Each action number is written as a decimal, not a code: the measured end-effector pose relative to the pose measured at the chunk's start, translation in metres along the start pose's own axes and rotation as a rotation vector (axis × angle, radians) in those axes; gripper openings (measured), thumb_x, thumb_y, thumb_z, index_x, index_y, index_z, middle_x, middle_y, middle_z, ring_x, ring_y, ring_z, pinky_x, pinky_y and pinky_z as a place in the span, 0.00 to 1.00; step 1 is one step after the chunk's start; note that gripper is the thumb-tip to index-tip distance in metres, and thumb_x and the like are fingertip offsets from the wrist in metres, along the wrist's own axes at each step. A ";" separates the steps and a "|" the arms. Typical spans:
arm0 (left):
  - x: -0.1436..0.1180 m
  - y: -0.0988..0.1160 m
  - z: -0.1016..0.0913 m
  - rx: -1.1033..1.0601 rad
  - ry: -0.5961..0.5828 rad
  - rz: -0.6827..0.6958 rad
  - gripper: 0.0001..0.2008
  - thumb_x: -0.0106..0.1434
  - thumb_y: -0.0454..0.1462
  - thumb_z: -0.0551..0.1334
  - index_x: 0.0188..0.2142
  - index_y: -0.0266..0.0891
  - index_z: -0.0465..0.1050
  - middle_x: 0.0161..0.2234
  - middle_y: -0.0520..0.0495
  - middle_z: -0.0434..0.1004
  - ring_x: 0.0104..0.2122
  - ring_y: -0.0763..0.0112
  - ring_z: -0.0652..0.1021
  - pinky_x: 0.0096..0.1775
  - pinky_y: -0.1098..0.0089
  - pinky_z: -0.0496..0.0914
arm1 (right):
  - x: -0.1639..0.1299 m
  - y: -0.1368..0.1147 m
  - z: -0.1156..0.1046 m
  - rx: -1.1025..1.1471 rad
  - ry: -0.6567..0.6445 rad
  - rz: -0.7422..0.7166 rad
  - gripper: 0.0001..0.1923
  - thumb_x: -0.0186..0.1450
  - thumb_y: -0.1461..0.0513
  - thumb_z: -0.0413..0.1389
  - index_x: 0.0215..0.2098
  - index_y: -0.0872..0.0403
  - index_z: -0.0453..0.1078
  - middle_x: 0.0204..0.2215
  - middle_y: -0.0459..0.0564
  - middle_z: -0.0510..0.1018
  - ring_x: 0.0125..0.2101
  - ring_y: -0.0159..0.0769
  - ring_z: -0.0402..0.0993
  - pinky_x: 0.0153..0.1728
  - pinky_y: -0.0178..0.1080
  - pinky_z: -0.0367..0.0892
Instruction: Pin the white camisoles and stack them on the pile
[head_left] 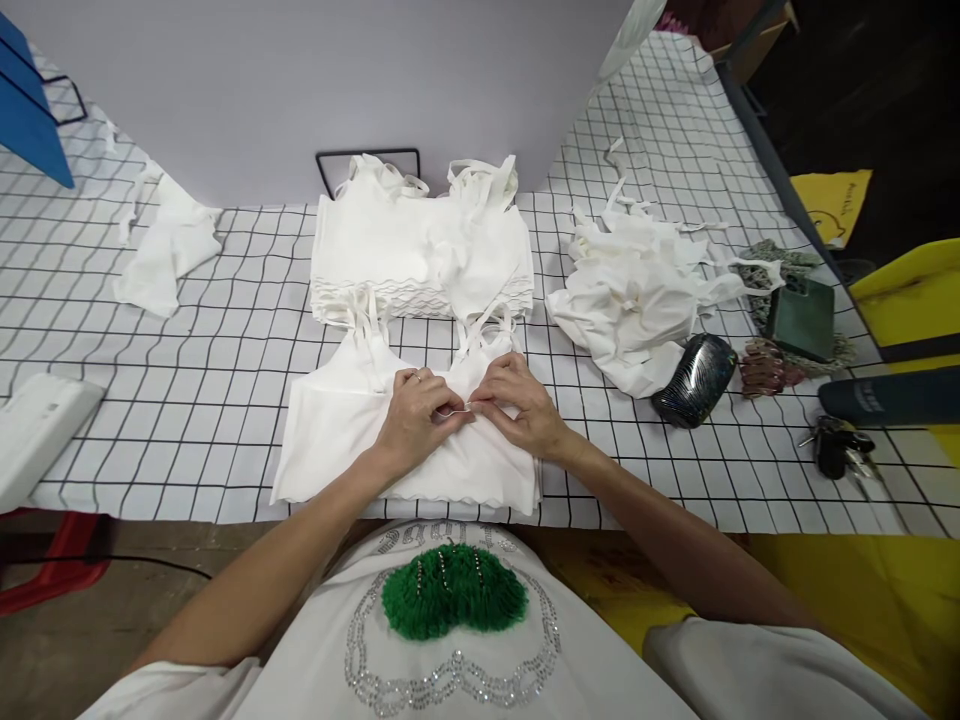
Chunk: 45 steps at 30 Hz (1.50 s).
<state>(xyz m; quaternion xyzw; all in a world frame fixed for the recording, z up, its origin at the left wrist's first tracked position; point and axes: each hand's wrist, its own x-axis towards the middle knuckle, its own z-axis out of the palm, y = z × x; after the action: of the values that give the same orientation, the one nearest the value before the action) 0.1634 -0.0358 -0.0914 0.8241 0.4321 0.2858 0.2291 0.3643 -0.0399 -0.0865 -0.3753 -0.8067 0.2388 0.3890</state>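
A white strappy top (337, 440) lies flat on the checked table near its front edge. My left hand (414, 415) and my right hand (519, 400) meet at the middle of its neckline, both pinching the fabric there between fingertips. A small white thread or tag shows between the two hands. Just behind the top sits a neat stack of folded white tops (420, 255). To the right lies a loose heap of white tops (637, 290) with tangled straps.
A crumpled white piece (166, 250) lies at the left, a white box (37, 430) at the left edge. On the right are a dark shiny pouch (694, 380), a green phone (802, 318), a hair claw (765, 365), keys (840, 448). A grey board (300, 80) stands behind.
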 end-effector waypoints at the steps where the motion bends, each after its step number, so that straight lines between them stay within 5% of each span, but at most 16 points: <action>1: 0.000 0.000 0.000 0.000 -0.001 0.000 0.12 0.65 0.42 0.68 0.27 0.41 0.73 0.22 0.54 0.72 0.29 0.68 0.72 0.42 0.61 0.60 | 0.000 0.000 0.000 0.006 0.003 -0.002 0.07 0.69 0.64 0.57 0.33 0.52 0.73 0.25 0.47 0.76 0.38 0.41 0.66 0.45 0.49 0.61; 45: 0.001 0.002 0.000 -0.019 0.015 0.003 0.11 0.63 0.39 0.70 0.26 0.41 0.72 0.22 0.55 0.72 0.29 0.68 0.71 0.40 0.62 0.60 | -0.002 -0.001 0.000 -0.020 -0.012 -0.005 0.07 0.69 0.64 0.56 0.33 0.52 0.75 0.26 0.48 0.76 0.39 0.43 0.67 0.46 0.51 0.61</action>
<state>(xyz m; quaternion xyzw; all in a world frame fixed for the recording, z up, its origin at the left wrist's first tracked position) 0.1646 -0.0360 -0.0899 0.8204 0.4298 0.2965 0.2331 0.3650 -0.0422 -0.0866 -0.3757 -0.8123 0.2320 0.3811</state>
